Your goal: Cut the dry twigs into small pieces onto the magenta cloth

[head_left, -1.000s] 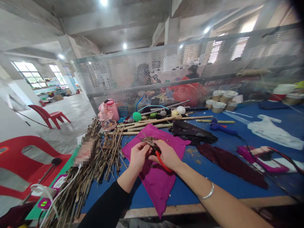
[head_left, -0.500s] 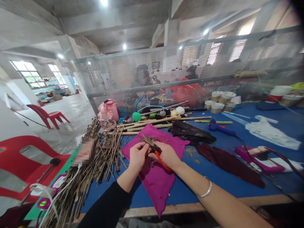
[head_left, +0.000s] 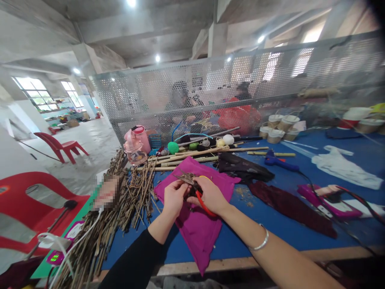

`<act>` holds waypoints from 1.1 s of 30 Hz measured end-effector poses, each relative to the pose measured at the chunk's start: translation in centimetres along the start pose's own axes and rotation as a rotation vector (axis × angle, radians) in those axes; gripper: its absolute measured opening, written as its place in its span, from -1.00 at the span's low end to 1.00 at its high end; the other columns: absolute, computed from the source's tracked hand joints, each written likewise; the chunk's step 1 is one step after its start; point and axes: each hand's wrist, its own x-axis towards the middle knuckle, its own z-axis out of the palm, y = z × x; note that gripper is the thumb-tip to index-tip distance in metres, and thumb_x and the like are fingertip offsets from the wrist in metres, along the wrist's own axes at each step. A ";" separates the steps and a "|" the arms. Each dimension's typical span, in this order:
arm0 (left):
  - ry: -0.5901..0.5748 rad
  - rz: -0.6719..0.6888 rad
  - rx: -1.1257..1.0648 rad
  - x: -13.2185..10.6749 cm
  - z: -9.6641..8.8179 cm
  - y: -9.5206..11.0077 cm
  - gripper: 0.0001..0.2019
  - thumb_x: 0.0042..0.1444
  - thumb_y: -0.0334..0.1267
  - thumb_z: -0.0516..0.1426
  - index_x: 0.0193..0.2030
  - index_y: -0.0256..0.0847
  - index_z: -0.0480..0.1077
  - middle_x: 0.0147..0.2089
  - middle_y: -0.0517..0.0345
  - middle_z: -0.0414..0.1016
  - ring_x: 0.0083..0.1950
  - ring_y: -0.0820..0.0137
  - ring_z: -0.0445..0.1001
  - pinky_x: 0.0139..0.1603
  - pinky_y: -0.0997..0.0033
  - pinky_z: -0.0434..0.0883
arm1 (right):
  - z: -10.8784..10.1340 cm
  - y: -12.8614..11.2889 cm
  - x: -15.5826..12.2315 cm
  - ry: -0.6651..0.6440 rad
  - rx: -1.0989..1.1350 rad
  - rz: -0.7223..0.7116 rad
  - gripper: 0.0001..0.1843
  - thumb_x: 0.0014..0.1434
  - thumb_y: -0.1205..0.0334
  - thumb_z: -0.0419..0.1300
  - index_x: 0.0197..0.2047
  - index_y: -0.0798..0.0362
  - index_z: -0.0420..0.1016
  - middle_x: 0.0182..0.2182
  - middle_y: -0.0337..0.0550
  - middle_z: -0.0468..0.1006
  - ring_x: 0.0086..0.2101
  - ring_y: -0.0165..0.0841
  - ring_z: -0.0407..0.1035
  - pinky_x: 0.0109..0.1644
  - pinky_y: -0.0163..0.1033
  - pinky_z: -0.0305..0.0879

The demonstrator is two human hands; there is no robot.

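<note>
My left hand [head_left: 174, 196] is closed in a pinch on a small bunch of dry twigs [head_left: 188, 178] held above a magenta cloth [head_left: 197, 224] on the blue table. My right hand [head_left: 210, 194] is wrapped round red-handled scissors [head_left: 203, 204], whose blades meet the twigs between the two hands. A silver bangle [head_left: 261, 243] sits on my right wrist. The scissor blades are mostly hidden by fingers and twigs.
A long heap of dry sticks [head_left: 120, 204] lies left of the cloth. Behind are a pink bottle [head_left: 136, 142], bamboo rods [head_left: 192, 154], dark cloths [head_left: 243, 168], a blue glue gun [head_left: 279, 160], white tubs [head_left: 278, 130]. Two people sit beyond a perforated metal screen [head_left: 210, 92]. Red chairs [head_left: 30, 208] stand at left.
Both hands have stayed in place over the magenta cloth, with only slight shifts of the fingers and the scissors at the twig bunch.
</note>
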 end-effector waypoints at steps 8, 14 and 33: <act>-0.024 -0.025 -0.070 -0.1 0.3 -0.1 -0.76 -0.20 -0.26 0.26 -0.34 -0.34 0.49 -0.45 0.10 0.50 -0.49 0.57 0.39 -0.43 0.61 0.33 | 0.2 -0.1 0.1 0.054 0.044 -0.051 -0.43 -0.09 -0.05 0.26 -0.08 0.10 0.28 -0.25 -0.02 0.41 -0.26 -0.21 0.30 -0.17 -0.12 0.24; -0.026 -0.020 -0.090 -0.4 0.5 0.1 -0.76 -0.19 -0.26 0.26 -0.35 -0.36 0.48 -0.45 0.10 0.49 -0.49 0.57 0.39 -0.45 0.61 0.33 | 0.2 -0.3 -0.1 0.057 0.138 -0.039 -0.49 -0.03 -0.06 0.22 -0.09 0.08 0.31 -0.28 -0.04 0.43 -0.29 -0.25 0.32 -0.21 -0.19 0.25; 0.038 -0.073 -0.171 0.3 0.2 0.1 -0.70 -0.25 -0.27 0.29 -0.31 -0.35 0.47 -0.41 0.09 0.50 -0.47 0.57 0.41 -0.41 0.60 0.34 | -0.1 -0.1 -0.1 0.010 0.034 0.056 -0.48 -0.04 -0.04 0.22 -0.05 0.04 0.30 -0.19 -0.06 0.47 -0.20 -0.22 0.37 -0.16 -0.19 0.26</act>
